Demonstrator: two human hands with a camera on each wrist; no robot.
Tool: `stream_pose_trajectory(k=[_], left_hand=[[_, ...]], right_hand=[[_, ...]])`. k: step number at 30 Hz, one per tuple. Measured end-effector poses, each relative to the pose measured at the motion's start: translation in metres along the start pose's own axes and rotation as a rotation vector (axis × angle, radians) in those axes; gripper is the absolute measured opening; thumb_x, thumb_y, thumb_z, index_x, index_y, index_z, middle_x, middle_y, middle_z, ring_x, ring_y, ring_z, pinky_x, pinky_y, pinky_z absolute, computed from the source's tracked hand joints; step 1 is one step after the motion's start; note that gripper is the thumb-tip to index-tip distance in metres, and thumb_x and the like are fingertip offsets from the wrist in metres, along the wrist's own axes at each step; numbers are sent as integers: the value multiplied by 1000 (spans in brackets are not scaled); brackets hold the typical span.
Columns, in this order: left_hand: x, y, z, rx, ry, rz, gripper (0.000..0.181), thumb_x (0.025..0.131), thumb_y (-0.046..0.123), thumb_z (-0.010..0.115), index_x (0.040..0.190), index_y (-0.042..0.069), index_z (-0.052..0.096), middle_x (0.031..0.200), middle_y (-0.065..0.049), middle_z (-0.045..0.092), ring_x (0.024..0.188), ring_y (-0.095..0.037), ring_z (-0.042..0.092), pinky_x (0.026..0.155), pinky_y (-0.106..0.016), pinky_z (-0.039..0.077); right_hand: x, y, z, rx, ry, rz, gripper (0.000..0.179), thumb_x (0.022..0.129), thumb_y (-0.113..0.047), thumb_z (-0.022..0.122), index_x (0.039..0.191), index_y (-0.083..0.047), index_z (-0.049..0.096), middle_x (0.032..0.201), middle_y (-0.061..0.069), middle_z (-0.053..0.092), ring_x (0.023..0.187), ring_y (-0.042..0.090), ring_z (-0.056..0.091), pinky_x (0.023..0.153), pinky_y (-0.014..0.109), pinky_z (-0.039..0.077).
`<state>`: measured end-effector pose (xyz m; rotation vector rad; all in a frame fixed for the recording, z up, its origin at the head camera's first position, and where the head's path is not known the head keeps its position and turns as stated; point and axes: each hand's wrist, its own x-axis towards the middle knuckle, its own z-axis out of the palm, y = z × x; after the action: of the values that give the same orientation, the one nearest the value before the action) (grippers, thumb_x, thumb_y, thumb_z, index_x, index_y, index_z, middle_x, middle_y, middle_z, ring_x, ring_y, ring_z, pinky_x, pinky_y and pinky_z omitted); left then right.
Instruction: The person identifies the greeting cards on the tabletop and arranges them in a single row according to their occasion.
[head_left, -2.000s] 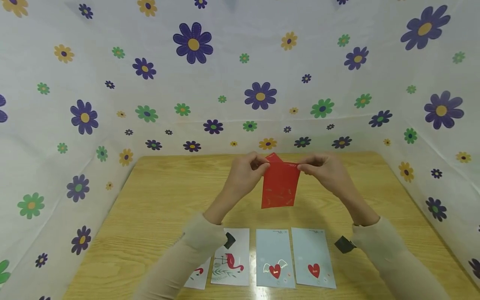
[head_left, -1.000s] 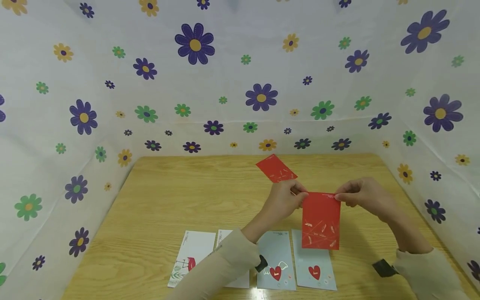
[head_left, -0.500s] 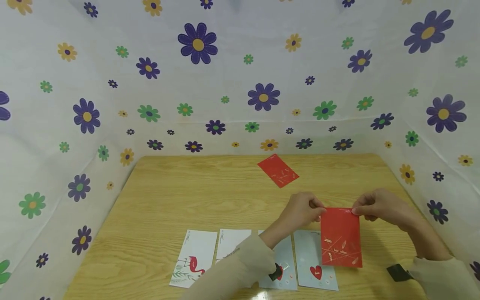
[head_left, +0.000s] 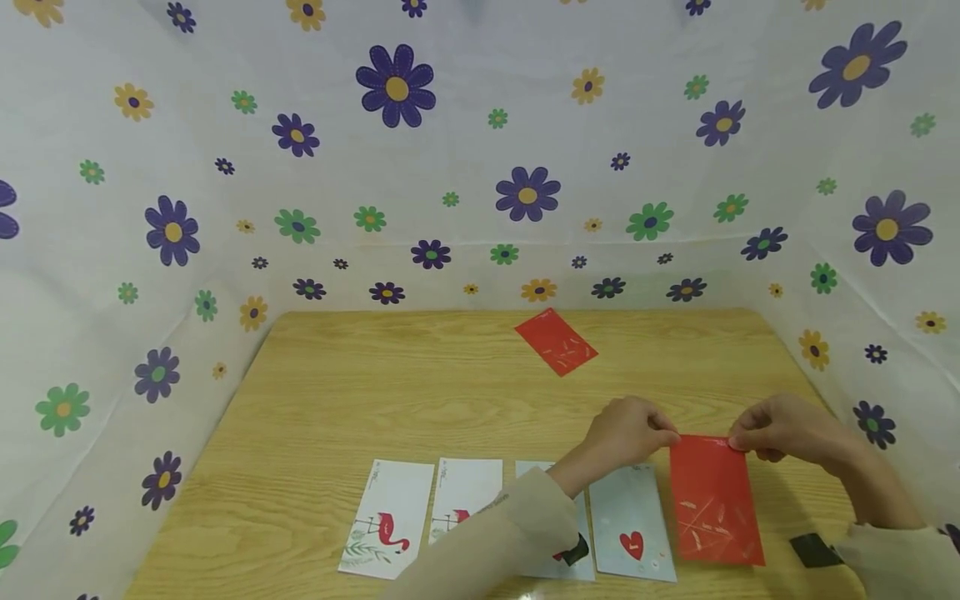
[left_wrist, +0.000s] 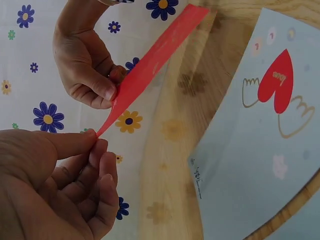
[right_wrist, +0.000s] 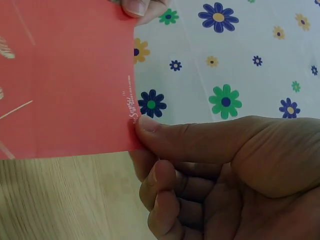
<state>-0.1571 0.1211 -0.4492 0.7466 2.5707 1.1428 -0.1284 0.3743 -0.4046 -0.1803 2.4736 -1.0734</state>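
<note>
A red card [head_left: 712,500] with pale feather drawings hangs at the right end of a row of cards. My left hand [head_left: 628,432] pinches its far left corner and my right hand [head_left: 787,433] pinches the far right corner. In the left wrist view the red card [left_wrist: 155,62] slants up and away from the left fingers, seen nearly edge-on. The right wrist view has the right thumb on the corner of the red card [right_wrist: 75,85], beside small white lettering. Just left of it lies a pale blue card [head_left: 630,517] with a red heart.
Two white flamingo cards, one at the far left [head_left: 386,517] and one partly under my left sleeve [head_left: 468,492], lie in the row. A winged-heart card [head_left: 534,471] is mostly covered by that sleeve. Another red card [head_left: 557,342] lies askew near the table's back edge.
Both hands have carried the red card from the table's middle to the right and toward me, lowering it beside the right-hand heart card. The other red card at the back stays put.
</note>
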Motion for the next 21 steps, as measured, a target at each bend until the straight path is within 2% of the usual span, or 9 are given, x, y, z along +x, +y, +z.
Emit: stream_pose_trajectory(k=[5,13,21], left_hand=[[4,-2,8,38,-50,-30,10,96,29,76,90,24,81,74,21,64,57,1,52,52,-17,41],[12,-12,23,130,-63,-82,9,93,30,79,87,25,83,69,21,65,55,1,50,51,-16,38],[22,-15,36,257,-63,-94,8,92,33,79,88,28,83,72,21,63,62,2,49,56,-16,37]], right_hand=[[0,13,-1,44,-71,-24,14,98,-4,66,93,6,73,69,0,52,59,8,46,55,26,41],[8,29,7,73,-139,-77,15,96,0,63,87,9,71,66,-4,47,56,5,41,53,23,38],[14,35,16,45,-92,-41,13,93,0,66,85,8,72,64,-2,48,54,6,40,52,23,36]])
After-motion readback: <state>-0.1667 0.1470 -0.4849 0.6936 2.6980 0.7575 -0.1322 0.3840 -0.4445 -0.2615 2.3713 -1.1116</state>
